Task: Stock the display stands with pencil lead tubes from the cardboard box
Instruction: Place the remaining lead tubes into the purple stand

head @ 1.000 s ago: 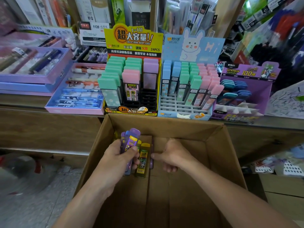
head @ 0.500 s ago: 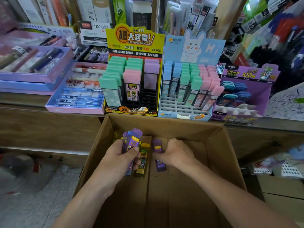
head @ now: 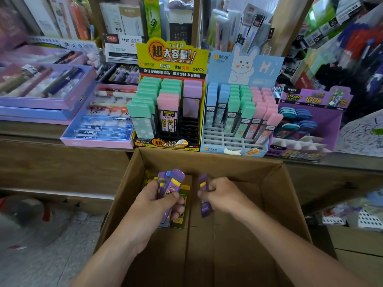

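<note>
Pen trays (head: pixel 99 121): lie on the left part of the worktop (head: pixel 24 127), beside the stands; not part of this job.

Left hand (head: pixel 157 206): fingers curled round a bundle of lead tubes (head: pixel 172 183), purple and blue ones fanned upward. A yellow-capped one sits low at the bundle's right side; I cannot tell whether it is gripped or only tucked against the others.

Yellow stand (head: pixel 172 54): at the worktop's front edge, right behind the box. Its left columns are full and its right column has dark empty slots at the front.

Cardboard box (head: pixel 207 160): open, below the worktop's front edge, with both hands inside it near the far wall.

Right hand (head: pixel 223 195): fingers pinch a single purple tube (head: pixel 204 210), held apart from the bundle.

Blue stand (head: pixel 244 65): beside the yellow one, with its front grid rows empty.

Purple stand (head: pixel 310 100): furthest right, with its white front pockets empty. Its "100" print looks like that on the purple tubes, so it is likely their home.

Risk, bundle: the fan is loose, so adding one more tube or lifting quickly could let the low yellow one slide back into the box.

Risk, sorting: with mixed colours in one grip, a tube could land in the wrong stand.

Risk, stands: pushing a tube in at a slant may tip its upright neighbours.
</note>
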